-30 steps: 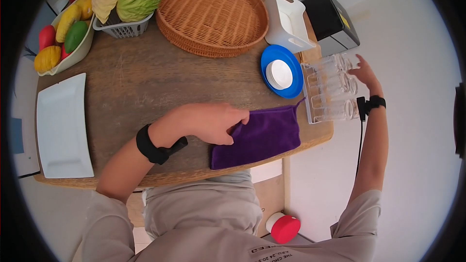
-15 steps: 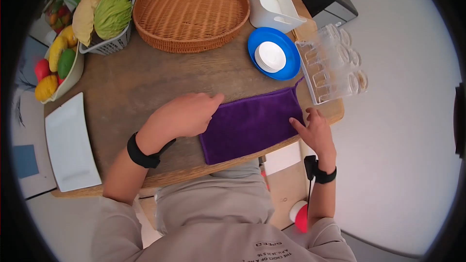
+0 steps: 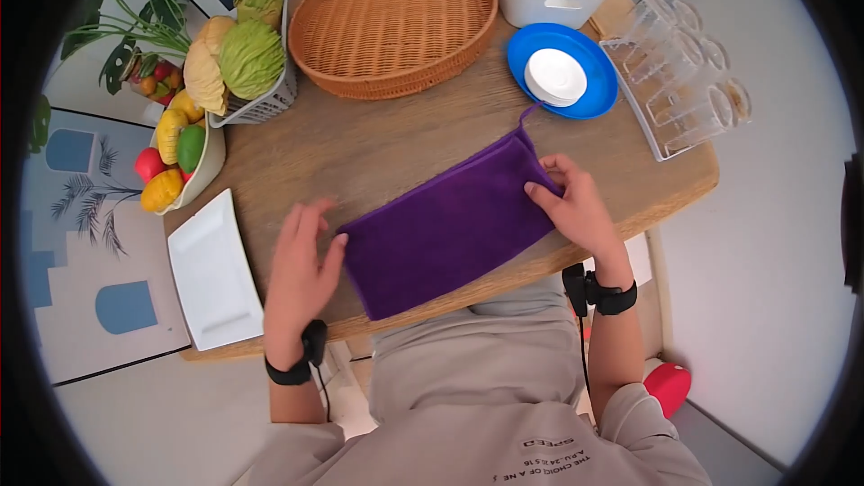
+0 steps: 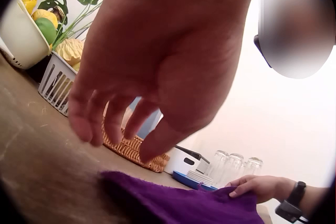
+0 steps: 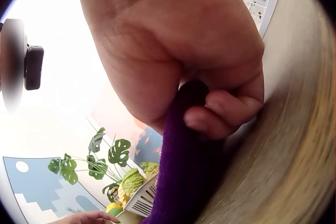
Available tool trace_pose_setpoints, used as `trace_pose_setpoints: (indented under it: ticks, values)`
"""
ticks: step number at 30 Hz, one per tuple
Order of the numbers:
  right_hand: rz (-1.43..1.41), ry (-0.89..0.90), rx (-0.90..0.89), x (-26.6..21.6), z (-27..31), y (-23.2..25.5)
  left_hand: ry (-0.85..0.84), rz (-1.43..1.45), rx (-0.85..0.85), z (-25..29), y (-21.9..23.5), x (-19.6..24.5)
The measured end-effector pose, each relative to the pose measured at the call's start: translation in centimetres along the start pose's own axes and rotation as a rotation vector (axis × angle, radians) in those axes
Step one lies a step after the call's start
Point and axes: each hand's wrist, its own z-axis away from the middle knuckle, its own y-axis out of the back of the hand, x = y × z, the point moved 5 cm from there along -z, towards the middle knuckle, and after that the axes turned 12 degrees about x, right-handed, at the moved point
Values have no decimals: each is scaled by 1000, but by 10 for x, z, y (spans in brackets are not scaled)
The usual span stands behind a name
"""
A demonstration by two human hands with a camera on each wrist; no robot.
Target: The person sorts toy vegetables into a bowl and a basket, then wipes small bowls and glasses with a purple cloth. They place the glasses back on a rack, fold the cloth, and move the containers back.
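Observation:
A purple cloth [image 3: 450, 220], folded into a rectangle with a hanging loop at its far right corner, lies along the front of the wooden table. My right hand [image 3: 580, 207] pinches its right end, thumb on top; in the right wrist view the curled fingers [image 5: 223, 111] close round a fold of the cloth. At the other end, my left hand [image 3: 304, 274] is beside the left corner, its thumb tip right at the edge. The left wrist view has that hand's loosely bent fingers [image 4: 113, 121] above the cloth, holding nothing.
Left of the cloth lies a white rectangular plate [image 3: 216, 274]. Behind are a fruit bowl [image 3: 209, 162], a grey vegetable basket [image 3: 270, 106] and a round wicker tray [image 3: 387, 22]. To the right stand a blue plate [image 3: 598, 94] with white dishes, a white bin [image 3: 549, 9] and a glass rack [image 3: 641, 121].
My right hand came from the glasses to the cloth's right end and now pinches it. My left hand let go of the cloth and moved to its left corner. The head view shifted.

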Motion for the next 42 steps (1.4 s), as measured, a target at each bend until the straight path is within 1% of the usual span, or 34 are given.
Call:
trace_pose_setpoints:
  ticks: [1, 2, 5, 6, 8, 9, 11, 13, 15, 16, 18, 19, 22, 25, 26, 28, 31, 33, 34, 35, 37, 39, 40, 42]
  values:
    - [18, -56, -7, -10, 1, -1, -23, 11, 49, 6, -1, 4]
    - [41, -116, -16, -17, 4, -1, 31, 128, -18, 15, -7, 11]
    - [-127, -102, 74, -34, 14, -4, 215, 203, -199, 28, -29, 34]
    - [-179, -82, 117, -41, 18, -6, 165, 111, -231, 32, -36, 30]
    - [-291, -40, 204, -58, 29, -16, 232, 332, -113, 35, -38, 21]
    - [-201, 53, 193, -75, 37, -24, 266, 438, -54, 38, -38, 15]
    - [-24, 242, 166, -111, 54, -45, 390, 675, -39, 44, -41, -5]
    - [96, 503, 45, -126, 75, -86, 524, 926, 0, 44, -38, -15]
    - [161, 541, -207, -128, 102, -129, 722, 1096, 100, 44, -33, -16]
    - [217, 568, -266, -122, 112, -144, 822, 1181, 153, 45, -32, -17]
    - [330, 622, -390, -113, 128, -167, 746, 980, 150, 45, -33, -28]
    - [297, 645, -384, -114, 129, -168, 707, 882, 150, 45, -34, -33]
    - [217, 679, -357, -115, 127, -155, 641, 907, 183, 44, -40, -36]
    - [184, 682, -312, -112, 120, -131, 655, 784, 130, 40, -41, -32]
    - [179, 690, -298, -110, 118, -123, 669, 791, 133, 39, -40, -30]
    - [161, 683, -266, -106, 116, -108, 700, 799, 146, 37, -36, -29]
    - [121, 636, -201, -101, 116, -94, 705, 753, 231, 37, -28, -31]
    - [85, 623, -138, -99, 112, -89, 620, 454, 124, 39, -27, -39]
    - [104, 655, -120, -100, 110, -89, 570, 306, 72, 38, -27, -40]
    - [124, 687, -101, -102, 107, -89, 565, 183, 101, 41, -23, -39]
    - [198, 731, -76, -109, 100, -91, 550, -62, 156, 34, -7, -11]
    - [305, 756, -75, -122, 92, -95, 147, -195, 164, 28, -8, 11]
    - [422, 751, -165, -123, 90, -102, -55, -257, 168, 28, -10, 23]
    - [517, 819, -189, -117, 86, -120, -163, -287, -53, 28, -31, 38]
